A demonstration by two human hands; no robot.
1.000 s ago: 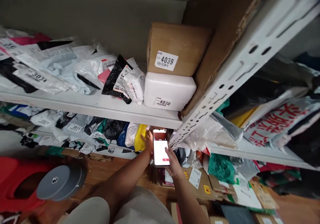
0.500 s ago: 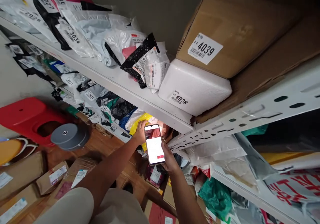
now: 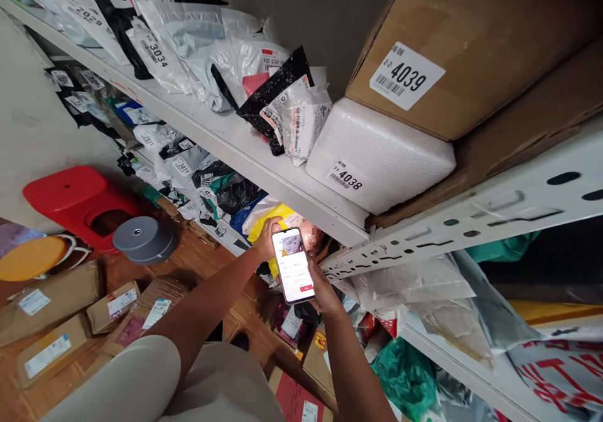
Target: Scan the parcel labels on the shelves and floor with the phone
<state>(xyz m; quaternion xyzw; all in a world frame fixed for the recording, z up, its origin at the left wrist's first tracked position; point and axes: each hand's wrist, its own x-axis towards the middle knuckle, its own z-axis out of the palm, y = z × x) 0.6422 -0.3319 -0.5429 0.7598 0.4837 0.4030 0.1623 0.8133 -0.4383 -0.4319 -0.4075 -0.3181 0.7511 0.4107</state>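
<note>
My right hand (image 3: 325,291) is wrapped round a smartphone (image 3: 293,266), held upright with its lit screen facing me. A label with a barcode shows in the upper part of the screen, above a white form and a red button. Behind the phone's left edge, my left hand (image 3: 266,240) grips a yellow plastic mailer bag (image 3: 269,220) on the lower shelf; the phone hides part of its fingers. Bright light falls on a pale label and a pinkish package (image 3: 311,237) just beyond the phone.
Numbered parcels (image 3: 155,51), a white foam-wrapped box (image 3: 377,152) and a carton (image 3: 424,51) fill the upper shelf (image 3: 226,136). A perforated white post (image 3: 452,224) stands to the right. Cartons (image 3: 51,353), a red stool (image 3: 70,189) and a grey round stool (image 3: 144,237) are on the floor.
The view has shifted slightly, so the shelf and stools appear further right. The phone screen now shows a barcode label and filled text lines. Both hands keep their holds.
</note>
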